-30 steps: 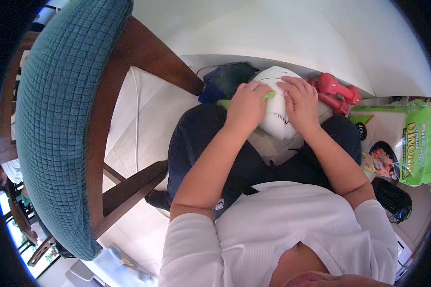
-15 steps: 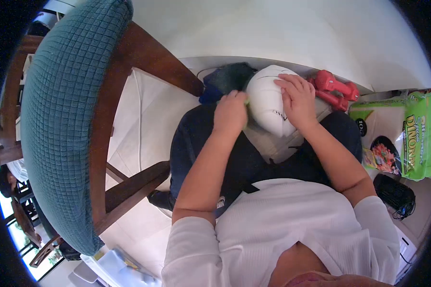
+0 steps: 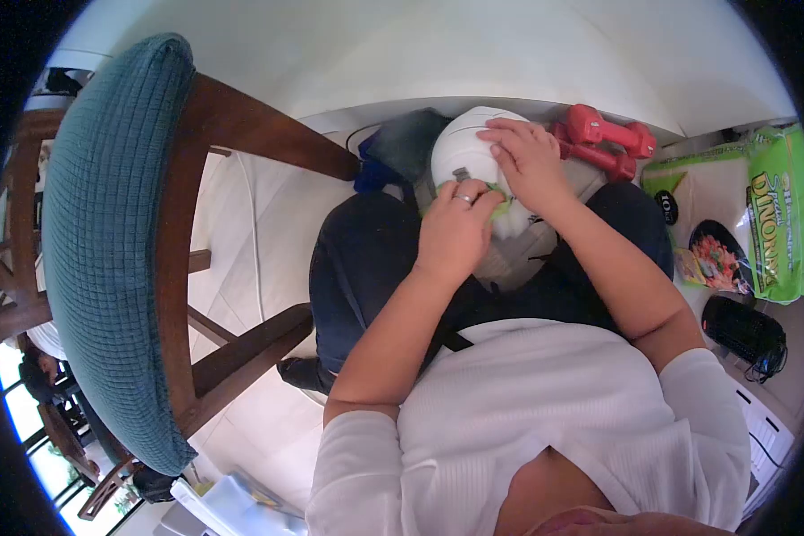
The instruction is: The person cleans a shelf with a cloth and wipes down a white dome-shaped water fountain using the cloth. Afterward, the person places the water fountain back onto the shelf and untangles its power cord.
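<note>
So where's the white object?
In the head view, the white object is above centre, under the left hand and right hand, left of the red dumbbells.

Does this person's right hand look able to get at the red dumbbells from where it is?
Probably yes. The right hand rests on the rounded white object, the red dumbbells lie close beside that hand, and nothing visible seems to block the way between them.

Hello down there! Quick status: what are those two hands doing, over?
Left hand pinching a green piece at the white rounded object. Right hand laid over that object. Red dumbbells close by, not blocking either hand.
</note>
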### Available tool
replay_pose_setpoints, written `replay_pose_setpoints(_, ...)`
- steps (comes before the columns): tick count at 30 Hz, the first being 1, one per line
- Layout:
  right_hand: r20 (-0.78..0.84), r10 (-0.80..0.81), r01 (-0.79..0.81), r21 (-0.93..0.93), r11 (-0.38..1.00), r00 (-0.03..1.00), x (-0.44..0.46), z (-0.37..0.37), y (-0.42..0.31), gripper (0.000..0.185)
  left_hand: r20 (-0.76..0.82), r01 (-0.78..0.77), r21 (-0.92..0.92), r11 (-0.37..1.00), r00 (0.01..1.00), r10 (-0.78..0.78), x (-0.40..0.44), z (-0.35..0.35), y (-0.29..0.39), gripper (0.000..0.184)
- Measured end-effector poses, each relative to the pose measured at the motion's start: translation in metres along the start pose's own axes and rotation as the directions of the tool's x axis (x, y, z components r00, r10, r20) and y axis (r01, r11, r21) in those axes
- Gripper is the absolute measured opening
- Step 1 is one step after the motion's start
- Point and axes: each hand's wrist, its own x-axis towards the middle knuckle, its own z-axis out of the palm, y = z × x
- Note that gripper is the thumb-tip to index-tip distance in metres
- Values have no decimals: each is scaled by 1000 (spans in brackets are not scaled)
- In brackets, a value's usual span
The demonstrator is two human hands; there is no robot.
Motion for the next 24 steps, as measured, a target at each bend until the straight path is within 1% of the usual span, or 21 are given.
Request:
replay_pose_setpoints(4,-71,-18,15,-39,999,997,-4,4,-3,23,-98,139,25,990,986,-136,-7,-5,-21,29)
replay_pose_setpoints(7,-85,-18,13,-59,998,996,-4,5,-4,23,-66,108,20,994,992,-106,-7,-5,-17,31)
replay_pose_setpoints(10,-85,-21,16,-54,998,996,-5,5,-3,24,-63,-15,62,998,998,19,2,0,-5,31)
replay_pose_setpoints(13,-80,-29,25,-54,998,996,-4,3,-2,24,-43,79,-35,996,996,-80,-2,-4,-8,31)
replay_pose_setpoints(16,-90,-23,16,-78,997,996,-6,4,-5,24,-63,166,22,986,984,-164,-9,-6,-21,31)
replay_pose_setpoints(19,-104,-23,13,-92,996,994,-5,8,-4,24,-96,83,19,996,992,-81,-6,-7,-14,31)
replay_pose_setpoints(22,-101,-34,25,-86,996,994,-5,6,-4,24,-69,55,-19,998,996,-56,-2,-6,-17,28)
replay_pose_setpoints(24,-75,-39,33,-89,995,996,-5,3,-5,24,-87,99,-5,995,991,-99,-4,-3,-20,27)
